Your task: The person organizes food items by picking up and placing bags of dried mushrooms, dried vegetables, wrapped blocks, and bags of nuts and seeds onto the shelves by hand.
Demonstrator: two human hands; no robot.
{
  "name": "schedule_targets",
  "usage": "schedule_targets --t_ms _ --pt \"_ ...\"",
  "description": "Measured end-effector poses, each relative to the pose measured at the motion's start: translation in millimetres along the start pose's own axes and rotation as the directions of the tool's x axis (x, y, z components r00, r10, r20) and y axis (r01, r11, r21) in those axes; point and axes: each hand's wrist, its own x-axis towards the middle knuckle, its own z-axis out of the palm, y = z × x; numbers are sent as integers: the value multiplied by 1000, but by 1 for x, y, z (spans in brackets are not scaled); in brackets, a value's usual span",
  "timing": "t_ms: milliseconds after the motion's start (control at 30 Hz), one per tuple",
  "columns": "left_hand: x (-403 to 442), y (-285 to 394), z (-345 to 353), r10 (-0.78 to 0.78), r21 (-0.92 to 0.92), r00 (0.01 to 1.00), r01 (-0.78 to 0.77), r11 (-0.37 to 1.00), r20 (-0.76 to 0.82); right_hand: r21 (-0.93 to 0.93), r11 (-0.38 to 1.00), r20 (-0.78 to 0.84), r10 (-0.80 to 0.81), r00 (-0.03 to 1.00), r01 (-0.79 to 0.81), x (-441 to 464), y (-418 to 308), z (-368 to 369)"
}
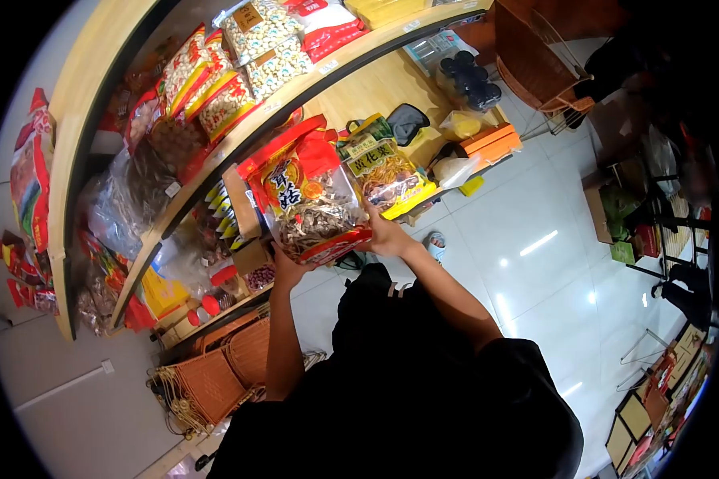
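Note:
Between my hands is a large red bag of dried mushrooms (318,211), with a clear window showing the brown contents. My left hand (290,268) grips its lower left corner. At the lower right edge, my right hand (387,235) is closed on the same bag. The fingertips of both hands are partly hidden behind or under it. Beside it on the right, a yellow and green bag of dried daylilies (382,174) rests at the shelf; my right hand is just below this one.
A curved wooden shelf (351,89) carries bagged goods, including puffed white snack bags (264,40). Dark-capped jars (467,80) and an orange box (487,146) stand at its right end. Woven baskets (216,379) sit low on the left. Another person's dark legs (687,291) show at far right.

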Motion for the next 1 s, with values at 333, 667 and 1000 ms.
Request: schedule_targets --t_ms 333,667,1000 --pt "-3 -9 -9 -125 47 991 127 991 -53 -251 955 -54 147 988 -156 11 -15 -8" --pt "7 -19 -19 -96 -25 995 96 995 18 -86 977 37 199 979 -195 30 -3 16" --pt "9 -29 -13 102 -198 994 -91 976 43 -580 791 37 265 964 -196 52 -33 33"
